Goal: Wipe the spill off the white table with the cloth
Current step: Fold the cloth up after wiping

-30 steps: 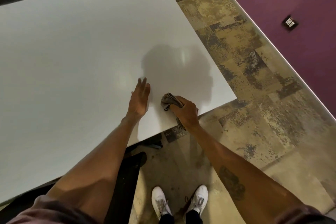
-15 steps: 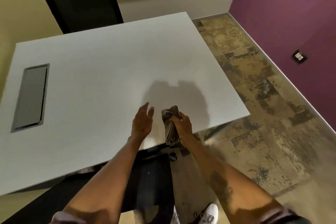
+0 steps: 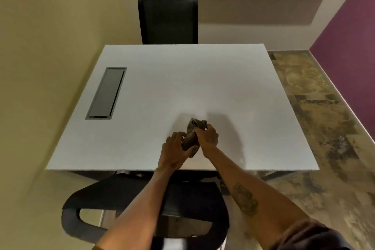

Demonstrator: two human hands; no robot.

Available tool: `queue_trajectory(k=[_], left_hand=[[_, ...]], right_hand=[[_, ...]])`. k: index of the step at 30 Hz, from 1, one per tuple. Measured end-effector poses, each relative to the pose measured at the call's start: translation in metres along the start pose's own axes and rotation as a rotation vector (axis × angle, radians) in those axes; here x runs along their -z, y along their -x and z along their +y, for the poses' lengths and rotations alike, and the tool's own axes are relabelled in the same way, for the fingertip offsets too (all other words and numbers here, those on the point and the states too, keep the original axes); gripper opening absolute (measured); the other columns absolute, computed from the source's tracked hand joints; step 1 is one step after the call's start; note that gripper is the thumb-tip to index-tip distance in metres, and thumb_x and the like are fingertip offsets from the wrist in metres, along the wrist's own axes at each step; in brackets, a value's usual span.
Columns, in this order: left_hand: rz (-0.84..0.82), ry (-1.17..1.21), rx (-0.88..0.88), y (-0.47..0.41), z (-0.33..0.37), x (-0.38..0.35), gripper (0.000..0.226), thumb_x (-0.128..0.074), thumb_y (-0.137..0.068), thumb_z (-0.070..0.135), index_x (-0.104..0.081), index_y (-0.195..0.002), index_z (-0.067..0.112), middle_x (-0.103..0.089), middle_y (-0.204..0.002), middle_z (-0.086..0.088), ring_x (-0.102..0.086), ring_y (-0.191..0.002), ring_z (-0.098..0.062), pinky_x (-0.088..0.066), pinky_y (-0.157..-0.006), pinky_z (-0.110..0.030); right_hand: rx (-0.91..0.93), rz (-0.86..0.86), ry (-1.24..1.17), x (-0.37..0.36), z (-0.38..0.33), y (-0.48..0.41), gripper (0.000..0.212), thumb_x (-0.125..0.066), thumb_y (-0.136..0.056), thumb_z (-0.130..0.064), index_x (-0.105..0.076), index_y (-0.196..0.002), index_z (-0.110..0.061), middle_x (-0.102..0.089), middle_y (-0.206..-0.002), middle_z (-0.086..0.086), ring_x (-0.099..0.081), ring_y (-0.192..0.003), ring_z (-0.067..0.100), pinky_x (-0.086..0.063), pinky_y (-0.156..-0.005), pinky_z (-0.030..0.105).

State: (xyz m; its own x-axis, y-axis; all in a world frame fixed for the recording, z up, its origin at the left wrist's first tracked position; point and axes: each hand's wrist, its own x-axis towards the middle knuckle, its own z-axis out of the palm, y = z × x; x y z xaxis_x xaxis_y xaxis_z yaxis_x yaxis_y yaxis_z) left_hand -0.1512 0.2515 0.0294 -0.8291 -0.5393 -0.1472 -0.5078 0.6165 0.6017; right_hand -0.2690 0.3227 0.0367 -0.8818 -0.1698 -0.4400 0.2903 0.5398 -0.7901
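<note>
A bunched grey-brown cloth (image 3: 192, 136) is held over the near middle of the white table (image 3: 182, 87). My right hand (image 3: 207, 136) grips its upper part. My left hand (image 3: 175, 150) closes on its lower end from the left. Both hands hover just above the tabletop near the front edge. I cannot make out any spill on the white surface from this view.
A grey recessed cable hatch (image 3: 106, 93) sits in the table's left part. One black chair (image 3: 168, 19) stands behind the table, another black chair (image 3: 142, 209) is under my arms at the front. Patterned floor (image 3: 316, 107) and a purple wall (image 3: 349, 46) lie to the right.
The view has lifted and swung left, now squarely facing the table. My left hand went from open beside the cloth to gripping it. The cloth is now held in both hands.
</note>
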Motion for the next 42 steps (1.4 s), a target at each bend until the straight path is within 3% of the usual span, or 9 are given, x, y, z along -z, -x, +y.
queue_trajectory(k=[6, 12, 17, 23, 28, 33, 36, 39, 42], left_hand=[[0.087, -0.158, 0.083, 0.006, -0.012, 0.025, 0.072, -0.072, -0.080, 0.062, -0.052, -0.138, 0.023, -0.060, -0.130, 0.001, -0.062, -0.112, -0.023, -0.052, -0.095, -0.042], [0.192, -0.328, 0.179, 0.003, -0.012, 0.040, 0.037, -0.058, -0.093, 0.041, -0.055, -0.122, 0.019, -0.061, -0.118, -0.004, -0.060, -0.096, -0.027, -0.048, -0.080, -0.038], [0.218, -0.402, 0.241, 0.008, -0.033, 0.057, 0.038, -0.048, -0.097, 0.044, -0.055, -0.122, 0.017, -0.060, -0.118, -0.006, -0.062, -0.095, -0.027, -0.051, -0.082, -0.039], [0.221, -0.456, 0.305, 0.007, -0.076, 0.088, 0.038, -0.041, -0.103, 0.049, -0.060, -0.122, 0.022, -0.065, -0.116, -0.001, -0.068, -0.094, -0.024, -0.048, -0.089, -0.038], [0.281, -0.172, 0.512, 0.000, -0.122, 0.112, 0.031, -0.043, -0.106, 0.041, -0.063, -0.119, 0.022, -0.065, -0.122, -0.001, -0.065, -0.108, -0.026, -0.043, -0.096, -0.042], [0.292, 0.175, 0.647, -0.011, -0.178, 0.133, 0.031, -0.052, -0.103, 0.036, -0.064, -0.127, 0.020, -0.066, -0.130, -0.003, -0.062, -0.119, -0.031, -0.046, -0.106, -0.047], [0.344, 0.468, 0.683, -0.014, -0.213, 0.141, 0.027, -0.059, -0.102, 0.026, -0.066, -0.118, 0.006, -0.069, -0.109, -0.015, -0.065, -0.099, -0.035, -0.055, -0.093, -0.048], [0.353, 0.701, 0.712, -0.015, -0.239, 0.149, 0.018, -0.062, -0.101, 0.017, -0.067, -0.110, 0.003, -0.064, -0.099, -0.009, -0.059, -0.093, -0.024, -0.051, -0.072, -0.028], [0.260, 0.776, 0.754, -0.018, -0.261, 0.153, 0.025, -0.060, -0.102, 0.016, -0.064, -0.120, -0.002, -0.064, -0.110, -0.012, -0.061, -0.102, -0.027, -0.052, -0.085, -0.032]], right_hand=[[0.027, -0.083, 0.034, -0.031, -0.028, 0.008, 0.040, -0.067, -0.085, -0.033, -0.063, -0.118, -0.011, -0.070, -0.110, 0.013, -0.066, -0.099, 0.030, -0.051, -0.092, 0.037], [0.057, -0.182, 0.099, -0.056, -0.052, 0.009, 0.049, -0.067, -0.087, -0.042, -0.060, -0.121, -0.008, -0.067, -0.117, 0.014, -0.063, -0.108, 0.033, -0.048, -0.092, 0.036], [0.010, -0.276, 0.134, -0.090, -0.065, 0.020, 0.046, -0.058, -0.091, -0.043, -0.061, -0.114, -0.003, -0.068, -0.112, 0.017, -0.065, -0.103, 0.033, -0.046, -0.080, 0.032], [0.039, -0.393, 0.186, -0.138, -0.072, 0.033, 0.049, -0.068, -0.086, -0.043, -0.061, -0.114, -0.003, -0.069, -0.112, 0.015, -0.066, -0.102, 0.032, -0.053, -0.085, 0.033], [0.022, -0.543, 0.110, -0.177, -0.086, 0.038, 0.052, -0.051, -0.093, -0.053, -0.060, -0.115, -0.007, -0.070, -0.109, 0.016, -0.069, -0.098, 0.034, -0.056, -0.091, 0.049], [0.005, -0.575, 0.083, -0.199, -0.088, 0.022, 0.036, -0.052, -0.098, -0.037, -0.050, -0.119, -0.008, -0.063, -0.117, 0.017, -0.068, -0.092, 0.029, -0.061, -0.080, 0.041], [-0.011, -0.545, 0.082, -0.208, -0.083, 0.015, 0.032, -0.049, -0.100, -0.034, -0.050, -0.118, -0.008, -0.063, -0.113, 0.017, -0.067, -0.081, 0.026, -0.060, -0.078, 0.040], [-0.022, -0.522, 0.111, -0.219, -0.077, 0.010, 0.032, -0.048, -0.100, -0.033, -0.051, -0.119, -0.008, -0.063, -0.113, 0.016, -0.068, -0.082, 0.026, -0.060, -0.081, 0.041], [-0.028, -0.519, 0.144, -0.228, -0.071, 0.008, 0.032, -0.049, -0.100, -0.032, -0.052, -0.120, -0.008, -0.065, -0.111, 0.017, -0.067, -0.082, 0.026, -0.059, -0.083, 0.043]])
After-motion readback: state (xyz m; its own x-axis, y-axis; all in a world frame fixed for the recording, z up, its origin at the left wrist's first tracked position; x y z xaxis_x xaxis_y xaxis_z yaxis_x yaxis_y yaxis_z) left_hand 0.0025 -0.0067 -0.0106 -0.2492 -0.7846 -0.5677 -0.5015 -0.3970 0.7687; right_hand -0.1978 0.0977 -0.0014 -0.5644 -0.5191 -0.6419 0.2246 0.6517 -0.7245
